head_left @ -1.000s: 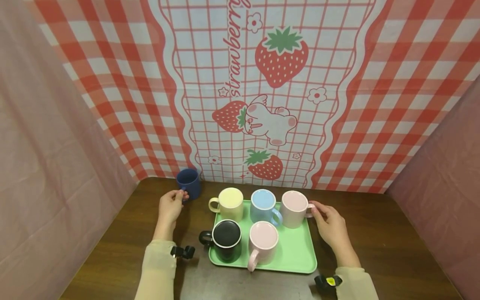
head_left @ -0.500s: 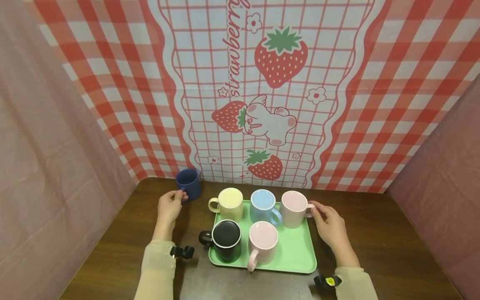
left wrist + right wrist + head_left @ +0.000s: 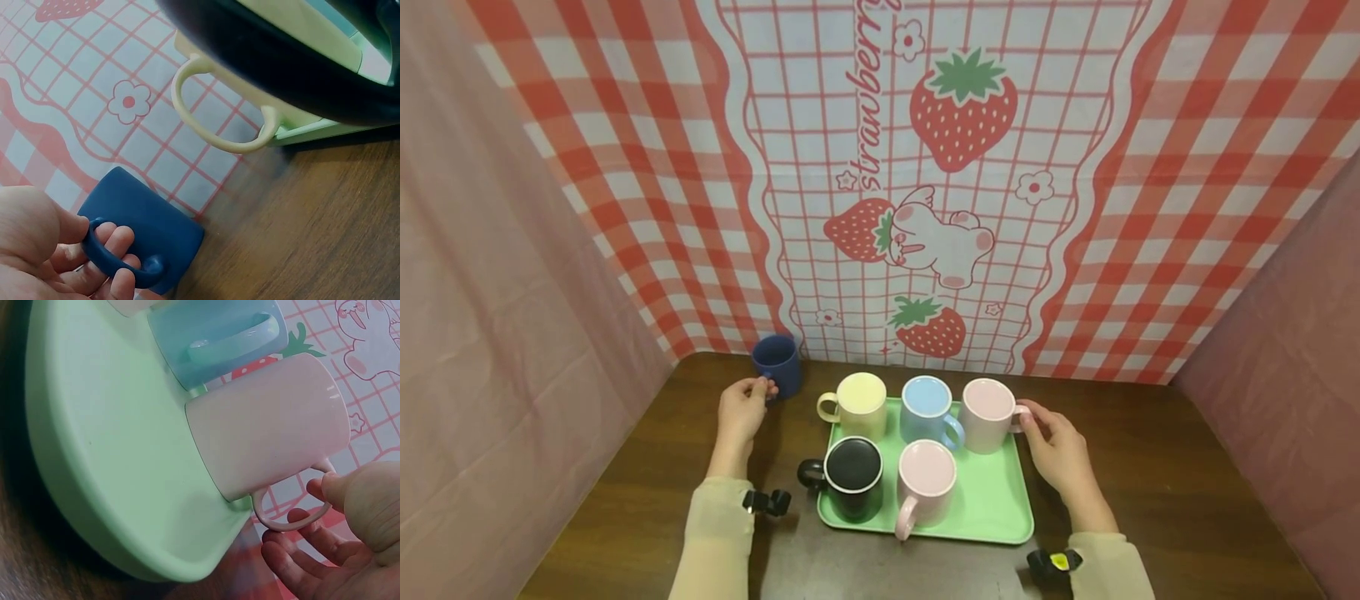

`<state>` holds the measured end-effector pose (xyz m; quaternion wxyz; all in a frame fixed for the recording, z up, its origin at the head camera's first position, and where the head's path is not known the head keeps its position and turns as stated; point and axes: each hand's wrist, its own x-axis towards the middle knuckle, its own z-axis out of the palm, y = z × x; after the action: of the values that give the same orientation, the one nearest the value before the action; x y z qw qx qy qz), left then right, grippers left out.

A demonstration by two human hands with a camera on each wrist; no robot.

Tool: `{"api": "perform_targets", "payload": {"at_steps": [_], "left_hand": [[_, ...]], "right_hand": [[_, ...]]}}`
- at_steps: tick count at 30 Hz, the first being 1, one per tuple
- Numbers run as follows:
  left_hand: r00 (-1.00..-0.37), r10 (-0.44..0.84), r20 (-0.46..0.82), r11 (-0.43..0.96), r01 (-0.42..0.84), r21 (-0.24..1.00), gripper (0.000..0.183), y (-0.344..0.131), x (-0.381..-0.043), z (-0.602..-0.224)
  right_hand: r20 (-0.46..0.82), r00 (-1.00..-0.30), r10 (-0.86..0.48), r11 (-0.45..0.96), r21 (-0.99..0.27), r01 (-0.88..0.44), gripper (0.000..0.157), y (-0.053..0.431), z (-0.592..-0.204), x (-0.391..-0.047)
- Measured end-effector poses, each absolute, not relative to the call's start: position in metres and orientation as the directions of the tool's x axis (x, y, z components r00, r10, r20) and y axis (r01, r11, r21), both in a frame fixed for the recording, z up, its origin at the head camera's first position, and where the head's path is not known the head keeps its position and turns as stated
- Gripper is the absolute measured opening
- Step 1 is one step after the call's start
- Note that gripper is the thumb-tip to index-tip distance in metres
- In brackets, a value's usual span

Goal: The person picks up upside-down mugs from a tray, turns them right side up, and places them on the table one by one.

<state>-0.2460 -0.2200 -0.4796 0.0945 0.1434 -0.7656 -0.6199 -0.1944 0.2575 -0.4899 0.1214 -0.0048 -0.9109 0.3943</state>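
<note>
At the back left of the table, my left hand grips the handle of a dark blue mug, which stands upright near the cloth. In the left wrist view the thumb lies at the handle's upper end and several fingers curl through its loop. My right hand pinches the handle of a pink mug at the tray's back right corner. That mug stands base up on the green tray. Seen from the right wrist, thumb and fingertips meet around the pink handle.
Also base up on the tray are a yellow mug, a light blue mug, a black mug and a second pink mug. Some handles jut past the tray's edge. A checked strawberry cloth rises behind the brown table.
</note>
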Motion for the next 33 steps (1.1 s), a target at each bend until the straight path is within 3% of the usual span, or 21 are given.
{"api": "perform_targets", "payload": {"at_steps": [8, 15, 26, 33], "left_hand": [[-0.939, -0.345, -0.017, 0.202, -0.092, 0.975, 0.033, -0.217, -0.248, -0.479], [-0.916, -0.399, 0.029, 0.359, -0.128, 0.925, 0.034, -0.220, -0.244, -0.477], [-0.867, -0.474, 0.155, 0.488, -0.112, 0.866, 0.025, -0.218, -0.237, -0.460], [-0.897, -0.368, 0.244, 0.609, -0.034, 0.793, 0.021, -0.216, -0.225, -0.446]], "right_hand": [[0.223, -0.969, 0.104, 0.682, -0.725, -0.094, 0.040, 0.262, -0.489, -0.194], [0.186, -0.978, 0.095, 0.678, -0.732, -0.074, 0.042, 0.266, -0.489, -0.195], [0.163, -0.982, 0.095, 0.664, -0.746, -0.060, 0.042, 0.267, -0.487, -0.194], [0.138, -0.986, 0.092, 0.655, -0.754, -0.045, 0.043, 0.265, -0.486, -0.194]]}}
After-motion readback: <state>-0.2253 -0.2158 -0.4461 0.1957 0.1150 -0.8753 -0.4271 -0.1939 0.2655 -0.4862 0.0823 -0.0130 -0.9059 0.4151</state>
